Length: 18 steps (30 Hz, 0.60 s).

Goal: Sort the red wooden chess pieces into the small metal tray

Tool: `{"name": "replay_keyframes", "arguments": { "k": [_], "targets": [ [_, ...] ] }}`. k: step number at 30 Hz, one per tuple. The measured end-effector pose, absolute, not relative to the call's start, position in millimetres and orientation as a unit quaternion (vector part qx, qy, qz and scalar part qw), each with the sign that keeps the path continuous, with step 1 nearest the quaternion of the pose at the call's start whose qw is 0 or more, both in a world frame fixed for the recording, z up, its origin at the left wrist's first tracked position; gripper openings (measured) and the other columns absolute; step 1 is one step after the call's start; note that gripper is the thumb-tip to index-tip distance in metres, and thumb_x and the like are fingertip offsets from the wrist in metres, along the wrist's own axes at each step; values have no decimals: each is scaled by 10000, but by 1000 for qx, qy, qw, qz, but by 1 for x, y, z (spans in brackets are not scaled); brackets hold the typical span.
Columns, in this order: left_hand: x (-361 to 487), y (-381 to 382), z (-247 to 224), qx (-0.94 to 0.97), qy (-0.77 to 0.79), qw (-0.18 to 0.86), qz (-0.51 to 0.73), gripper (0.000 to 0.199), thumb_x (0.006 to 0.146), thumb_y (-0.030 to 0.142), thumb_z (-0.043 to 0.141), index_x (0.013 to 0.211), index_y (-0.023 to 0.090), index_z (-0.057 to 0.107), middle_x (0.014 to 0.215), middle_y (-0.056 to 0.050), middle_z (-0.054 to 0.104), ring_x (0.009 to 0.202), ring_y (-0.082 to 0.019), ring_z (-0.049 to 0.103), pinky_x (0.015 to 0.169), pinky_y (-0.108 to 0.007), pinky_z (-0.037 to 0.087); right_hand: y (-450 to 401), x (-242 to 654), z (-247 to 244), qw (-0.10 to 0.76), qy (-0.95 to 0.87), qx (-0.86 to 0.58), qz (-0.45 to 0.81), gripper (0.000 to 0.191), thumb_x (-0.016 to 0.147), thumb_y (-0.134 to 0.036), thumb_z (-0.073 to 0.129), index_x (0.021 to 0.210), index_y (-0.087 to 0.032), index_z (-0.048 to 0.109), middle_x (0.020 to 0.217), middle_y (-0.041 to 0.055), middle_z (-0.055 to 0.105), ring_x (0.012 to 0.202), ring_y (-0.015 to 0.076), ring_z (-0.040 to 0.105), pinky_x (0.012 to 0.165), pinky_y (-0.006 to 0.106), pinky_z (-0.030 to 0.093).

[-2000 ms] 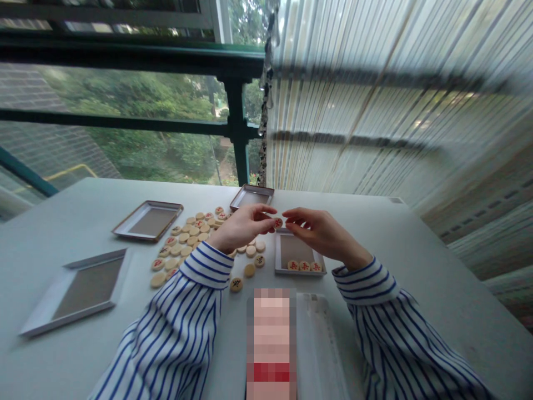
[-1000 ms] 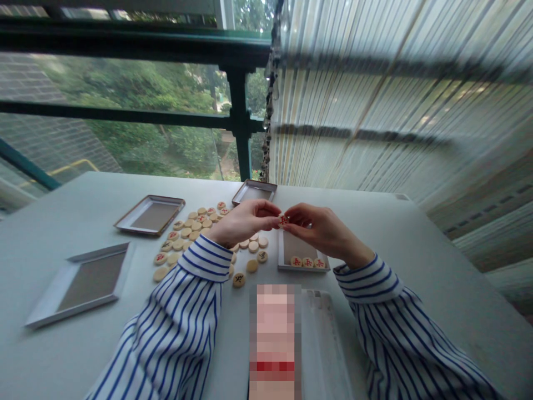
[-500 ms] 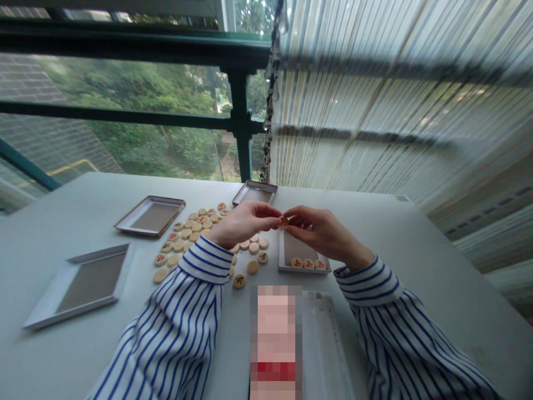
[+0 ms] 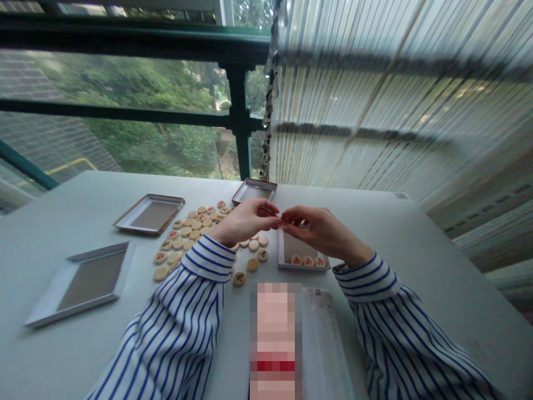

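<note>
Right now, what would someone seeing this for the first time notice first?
Probably the left hand and right hand, meeting mid-view at a small round wooden piece with red markings. Next, the loose spread of pale round wooden discs on the white table, left of centre and partly behind the left arm. Behind the table's right half, a pale striped string curtain fills the view.

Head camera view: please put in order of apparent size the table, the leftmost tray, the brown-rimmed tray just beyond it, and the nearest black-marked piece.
1. Table
2. Leftmost tray
3. Brown-rimmed tray
4. Nearest black-marked piece
</note>
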State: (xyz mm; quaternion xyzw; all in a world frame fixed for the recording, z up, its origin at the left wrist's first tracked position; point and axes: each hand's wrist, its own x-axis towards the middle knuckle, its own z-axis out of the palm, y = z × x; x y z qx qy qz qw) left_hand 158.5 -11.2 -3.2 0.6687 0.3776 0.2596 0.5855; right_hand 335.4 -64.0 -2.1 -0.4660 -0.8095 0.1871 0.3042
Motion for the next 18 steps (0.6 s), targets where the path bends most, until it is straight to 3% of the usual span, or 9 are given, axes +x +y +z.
{"name": "replay_keyframes", "arguments": {
  "k": [18],
  "targets": [
    [158,-4,-17,727,386,527,211,244,712,211,590,929,108,549,821,-95,653,750,-162,618,655,-284,470,-62,341,-7,213,-835,-489,134,221,818,-337,497,920,-193,630,777,31,656,694,129,586,637,253,431]
  ]
}}
